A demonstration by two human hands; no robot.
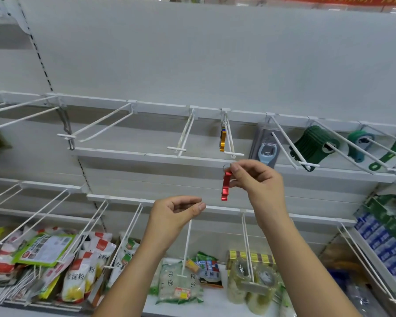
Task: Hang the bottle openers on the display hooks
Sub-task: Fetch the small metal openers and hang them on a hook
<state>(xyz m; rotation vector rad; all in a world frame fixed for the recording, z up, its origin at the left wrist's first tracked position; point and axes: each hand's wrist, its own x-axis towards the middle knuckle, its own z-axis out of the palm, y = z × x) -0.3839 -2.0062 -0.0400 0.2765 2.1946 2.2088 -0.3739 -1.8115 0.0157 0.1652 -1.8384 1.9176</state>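
Head view: the right hand [256,177] pinches the key ring [226,166] of one red bottle opener [226,187] between thumb and forefinger. The other fingers are curled beside the opener's body, which hangs straight down. The ring is just under the tip of a white display hook [229,136], and the hook's short cross bar [234,153] lies directly above the fingertips. Further back on the same hook hangs a small bunch of openers [223,139], a yellow one nearest; how many are in it cannot be told. The left hand [176,212] hovers lower and to the left, fingers loosely curled toward the thumb and holding nothing.

Right of that hook hang one blue-grey packaged item [266,148], a stack of dark green openers [313,143] too tight to count, and one teal opener [358,143]. Two more wire hooks [185,133] [101,124] jut out to the left. On the shelf below lie food packets [78,266], with blue boxes [380,239] at the right.
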